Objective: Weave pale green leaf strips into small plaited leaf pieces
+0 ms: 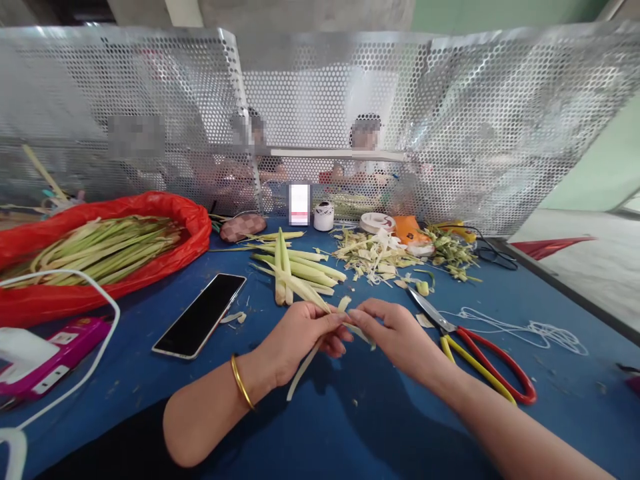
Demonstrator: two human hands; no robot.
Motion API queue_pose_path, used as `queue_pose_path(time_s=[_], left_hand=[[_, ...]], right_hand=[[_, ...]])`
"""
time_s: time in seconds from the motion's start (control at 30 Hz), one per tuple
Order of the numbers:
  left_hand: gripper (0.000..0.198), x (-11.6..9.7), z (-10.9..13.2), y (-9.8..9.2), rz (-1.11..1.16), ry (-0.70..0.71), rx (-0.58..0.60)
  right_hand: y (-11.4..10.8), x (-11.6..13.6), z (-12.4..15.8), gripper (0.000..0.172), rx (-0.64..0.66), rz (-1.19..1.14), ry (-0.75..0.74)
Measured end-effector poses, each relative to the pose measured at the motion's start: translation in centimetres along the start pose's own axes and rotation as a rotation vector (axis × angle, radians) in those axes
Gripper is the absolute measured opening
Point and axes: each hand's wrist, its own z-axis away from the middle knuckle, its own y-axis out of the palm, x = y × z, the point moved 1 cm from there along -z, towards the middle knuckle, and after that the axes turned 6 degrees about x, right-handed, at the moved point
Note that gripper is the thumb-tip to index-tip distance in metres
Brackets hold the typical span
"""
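My left hand (305, 340) is closed around a pale green leaf strip (301, 291), whose long end points up and left. A thin strip tail (303, 373) hangs below that hand. With thumb and fingers pinched together, my right hand (387, 327) meets the same piece close to the left fingertips. Exactly how the strips cross between the fingers is partly hidden. Just beyond my hands lies a small pile of folded pale green leaf pieces (310, 270). Scissors (445, 327) with one red and one yellow handle rest beside my right forearm.
On the left are a red plastic bag (195, 227) of long leaves, a phone (203, 317) and a magenta power strip (75, 350) with a white cable. Trimmings (370, 257), a tape roll (377, 222) and white string (530, 330) lie right. A perforated metal screen (300, 93) stands behind, people beyond it.
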Motion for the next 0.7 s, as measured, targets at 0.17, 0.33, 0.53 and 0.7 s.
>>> queue_pose_path(time_s=[0.17, 0.33, 0.53, 0.7], left_hand=[[0.035, 0.1, 0.4, 0.4, 0.022, -0.045, 0.110], [0.034, 0.5, 0.3, 0.7, -0.022, -0.076, 0.090], [0.020, 0.4, 0.4, 0.9, -0.071, -0.085, 0.101], [0.016, 0.6, 0.4, 0.9, -0.081, -0.111, 0.072]], right_hand=[[1.0, 0.2, 0.1, 0.034, 0.011, -0.546, 0.105], [1.4, -0.2, 0.2, 0.033, -0.062, -0.681, 0.148], [1.9, -0.4, 0.5, 0.030, -0.153, -0.629, 0.132], [1.9, -0.8, 0.1, 0.030, -0.174, -0.468, 0.101]])
